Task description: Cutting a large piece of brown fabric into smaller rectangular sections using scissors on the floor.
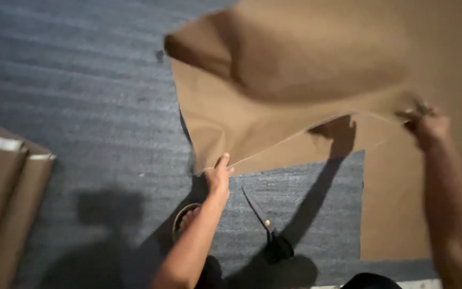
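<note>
Lifting a cut piece of brown fabric (274, 80) off the blue-grey carpet (81, 96), you hold it by its near edge. Your left hand (218, 174) pinches the near-left corner; your right hand (426, 124) grips the near-right corner, fingers closed on the cloth. The held edge runs left to right between them; the rest billows away from you. Black-handled scissors (267, 230) lie on the carpet below, nearer your left hand. Folded brown fabric (6, 203) sits far left.

One head-worn camera looks steeply down, close over the floor (81, 107).
</note>
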